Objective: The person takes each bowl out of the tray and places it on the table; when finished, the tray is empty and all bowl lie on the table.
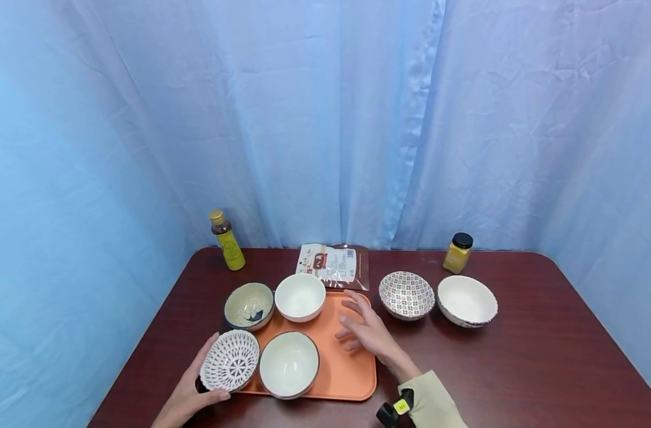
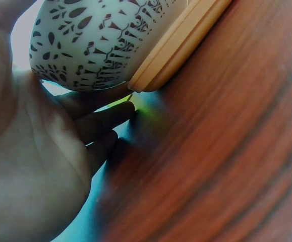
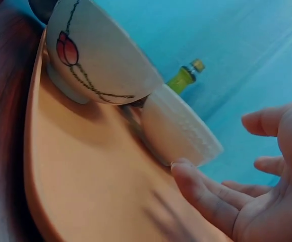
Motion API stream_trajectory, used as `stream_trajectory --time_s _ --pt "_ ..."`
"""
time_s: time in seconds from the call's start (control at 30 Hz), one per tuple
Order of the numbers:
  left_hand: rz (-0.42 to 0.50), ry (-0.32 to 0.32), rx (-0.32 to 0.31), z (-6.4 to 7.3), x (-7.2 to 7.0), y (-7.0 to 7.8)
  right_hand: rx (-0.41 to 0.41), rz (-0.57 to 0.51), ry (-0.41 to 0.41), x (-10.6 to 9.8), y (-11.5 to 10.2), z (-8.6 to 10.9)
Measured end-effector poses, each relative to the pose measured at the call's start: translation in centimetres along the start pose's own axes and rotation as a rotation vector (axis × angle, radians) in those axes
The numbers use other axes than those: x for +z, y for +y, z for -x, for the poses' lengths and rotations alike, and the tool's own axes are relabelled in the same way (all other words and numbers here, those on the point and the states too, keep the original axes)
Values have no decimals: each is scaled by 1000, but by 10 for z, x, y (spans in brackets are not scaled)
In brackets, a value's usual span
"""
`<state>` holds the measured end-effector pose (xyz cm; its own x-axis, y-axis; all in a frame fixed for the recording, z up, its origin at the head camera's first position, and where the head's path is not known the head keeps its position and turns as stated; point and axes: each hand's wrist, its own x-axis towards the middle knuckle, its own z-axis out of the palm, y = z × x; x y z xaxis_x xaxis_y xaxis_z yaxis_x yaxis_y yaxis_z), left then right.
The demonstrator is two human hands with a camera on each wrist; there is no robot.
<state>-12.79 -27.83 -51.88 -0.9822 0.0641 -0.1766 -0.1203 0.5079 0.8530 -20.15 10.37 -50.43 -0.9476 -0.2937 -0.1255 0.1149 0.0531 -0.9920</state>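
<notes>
At the front left corner of the orange tray (image 1: pixel 352 380) is a white bowl with a dark leaf pattern (image 1: pixel 230 361). My left hand (image 1: pixel 188 386) holds it from the left, thumb at the near rim and fingers along its far left side. In the left wrist view the patterned bowl (image 2: pixel 100 45) overlaps the tray edge (image 2: pixel 173 48). Over the tray's right part hovers my right hand (image 1: pixel 365 333), fingers spread and holding nothing. Nearest to it are a plain white bowl (image 1: pixel 301 297) and a dark-rimmed bowl (image 1: pixel 289 364) with a red tulip on its outside (image 3: pixel 66 49).
A beige bowl with a blue motif (image 1: pixel 249 306) overlaps the tray's back left. Right of the tray stand a checked bowl (image 1: pixel 406 295) and a white bowl (image 1: pixel 466 301). Behind are a green-labelled bottle (image 1: pixel 231 246), a food pouch (image 1: pixel 333 266) and a black-lidded yellow jar (image 1: pixel 458 254).
</notes>
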Motion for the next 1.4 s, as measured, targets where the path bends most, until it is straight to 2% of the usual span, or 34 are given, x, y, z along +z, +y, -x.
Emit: stream_trajectory --time_s 0.4,0.77,1.03,1.27,1.4 --pt "1 -4 9 1 1 2 23 -110 -64 12 22 -29" --pt "1 -9 -14 -1 1 5 15 -153 -100 21 22 -49" --pt "9 -8 -1 0 2 4 0 -169 -122 31 22 -62" --pt "-2 -11 -31 0 1 5 -8 -210 -128 36 22 -67" --pt "4 -10 -22 1 0 3 -24 -248 -131 39 23 -67"
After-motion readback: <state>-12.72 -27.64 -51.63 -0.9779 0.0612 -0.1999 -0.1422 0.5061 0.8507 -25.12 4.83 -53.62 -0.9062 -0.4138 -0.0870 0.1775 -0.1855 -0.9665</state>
